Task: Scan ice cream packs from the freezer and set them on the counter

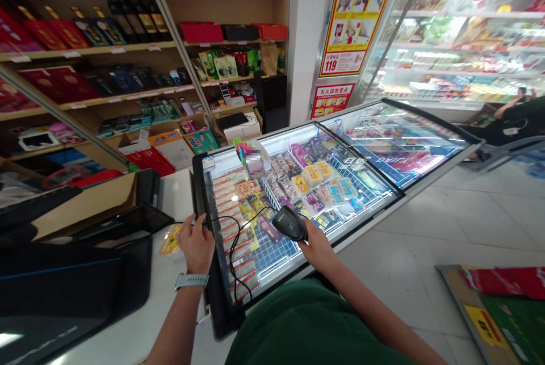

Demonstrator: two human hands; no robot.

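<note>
A black handheld scanner (289,223) is gripped in my right hand (317,247), above the glass top of a chest freezer (272,274). Its black cable loops over the glass. My left hand (196,244), with a watch on the wrist, is at the freezer's left edge beside a small yellow packet (171,240) on the white counter (176,197). The fingers of that hand are spread and bent, with nothing seen held in them. Yellow packs (312,174) and blue packs (348,187) lie near the middle of the freezer.
A black monitor (72,291) and an open cardboard-lined tray (97,200) occupy the counter at left. Shelves of boxes and bottles (147,19) stand behind. A person's arm (513,105) shows at far right. A green and red package (511,308) lies at lower right.
</note>
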